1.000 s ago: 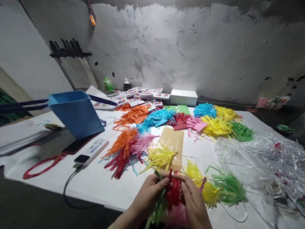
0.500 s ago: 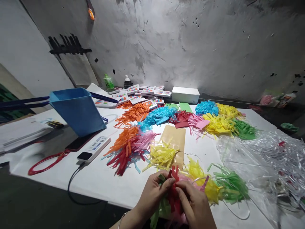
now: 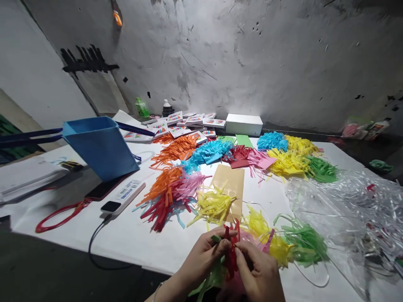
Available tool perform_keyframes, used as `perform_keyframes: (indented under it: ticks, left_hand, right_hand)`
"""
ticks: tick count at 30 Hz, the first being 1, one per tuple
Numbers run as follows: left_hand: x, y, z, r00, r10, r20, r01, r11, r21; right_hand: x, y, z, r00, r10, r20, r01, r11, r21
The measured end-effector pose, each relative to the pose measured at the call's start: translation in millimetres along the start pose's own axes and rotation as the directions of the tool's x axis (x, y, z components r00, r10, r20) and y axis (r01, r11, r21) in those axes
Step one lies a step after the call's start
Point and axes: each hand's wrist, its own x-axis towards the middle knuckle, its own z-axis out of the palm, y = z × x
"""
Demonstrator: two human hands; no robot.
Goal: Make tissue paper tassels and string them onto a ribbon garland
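Note:
At the table's near edge my left hand (image 3: 201, 260) and my right hand (image 3: 260, 274) pinch the same bundle of fringed paper strips (image 3: 231, 253), red on top with green and pink hanging below. Both thumbs and forefingers meet at the red strips' upper end. Just beyond lie a yellow fringe tuft (image 3: 212, 203) on a tan paper envelope (image 3: 231, 180), and a yellow and green fringe pile (image 3: 292, 243) to the right.
Heaps of orange, red, pink, cyan and yellow cut paper (image 3: 170, 188) cover the white table (image 3: 132, 235). A blue bag (image 3: 100, 144), a phone (image 3: 102, 189), a power bank with cable (image 3: 122, 197), a white box (image 3: 244, 124), small card packs (image 3: 185, 126) and crumpled clear plastic (image 3: 346, 209) surround them.
The bundle sits slightly lower and my fingers have shifted along the red strips. The view has drifted a little; nothing on the table moved.

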Motion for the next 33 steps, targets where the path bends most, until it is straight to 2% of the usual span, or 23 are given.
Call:
perform_keyframes:
  ticks: [7, 12, 16, 18, 21, 23, 25, 26, 27, 28, 29, 30, 31, 33]
  left_hand:
    - [1.2, 4.6, -3.4, 0.999, 0.035, 0.014, -0.037, 0.993, 0.112]
    - [3.3, 6.0, -5.3, 0.993, 0.108, 0.052, -0.116, 0.974, 0.193]
    - [3.7, 5.7, -5.4, 0.983, 0.183, 0.007, -0.178, 0.943, 0.282]
    - [2.9, 6.3, -1.7, 0.976, 0.217, 0.020, -0.212, 0.924, 0.318]
    - [0.9, 7.4, 3.8, 0.963, 0.255, 0.089, -0.269, 0.888, 0.373]
    - [1.5, 9.1, -1.0, 0.954, 0.282, 0.105, -0.300, 0.858, 0.417]
    - [6.8, 14.3, -19.8, 0.934, 0.356, 0.043, -0.327, 0.796, 0.509]
    - [11.9, 19.1, -35.2, 0.910, 0.414, -0.022, -0.322, 0.741, 0.589]
    - [18.7, 25.7, -54.0, 0.872, 0.479, -0.099, -0.296, 0.677, 0.674]
    - [26.8, 33.9, -75.1, 0.815, 0.552, -0.174, -0.246, 0.603, 0.759]
    - [35.7, 43.3, -97.0, 0.761, 0.598, -0.251, -0.149, 0.538, 0.830]
    - [45.0, 53.3, -117.7, 0.722, 0.619, -0.309, -0.089, 0.526, 0.846]
    - [53.8, 62.9, -135.4, 0.700, 0.628, -0.340, -0.051, 0.519, 0.853]
    - [67.1, 77.7, -154.9, 0.655, 0.636, -0.408, 0.048, 0.504, 0.862]
  right_hand:
    - [0.7, -2.5, -6.3, 0.999, 0.013, 0.032, -0.014, 0.999, 0.039]
    - [-0.2, -1.1, -8.7, 0.999, 0.029, 0.038, -0.032, 0.997, 0.073]
    - [-1.2, 3.7, -6.8, 0.994, 0.083, -0.072, -0.080, 0.996, 0.043]
    - [0.8, 5.5, -4.7, 0.989, 0.086, -0.124, -0.081, 0.996, 0.040]
    - [7.5, 6.5, -2.8, 1.000, -0.009, -0.013, 0.010, 0.998, 0.062]
    - [11.6, 7.4, -4.4, 1.000, -0.020, 0.009, 0.020, 0.998, 0.065]
    - [13.1, 9.6, -8.0, 0.996, 0.045, -0.080, -0.040, 0.998, 0.058]
    - [12.8, 11.3, -10.2, 0.988, 0.083, -0.134, -0.077, 0.996, 0.052]
    - [11.9, 13.1, -12.2, 0.980, 0.107, -0.167, -0.101, 0.994, 0.046]
    - [10.7, 14.8, -13.9, 0.975, 0.120, -0.186, -0.114, 0.993, 0.041]
    - [9.4, 16.3, -14.9, 0.972, 0.126, -0.197, -0.121, 0.992, 0.039]
    - [8.1, 17.3, -15.3, 0.972, 0.128, -0.199, -0.122, 0.992, 0.041]
    - [7.0, 17.7, -15.0, 0.972, 0.128, -0.197, -0.122, 0.992, 0.045]
    - [5.8, 17.1, -12.5, 0.975, 0.133, -0.181, -0.124, 0.991, 0.060]
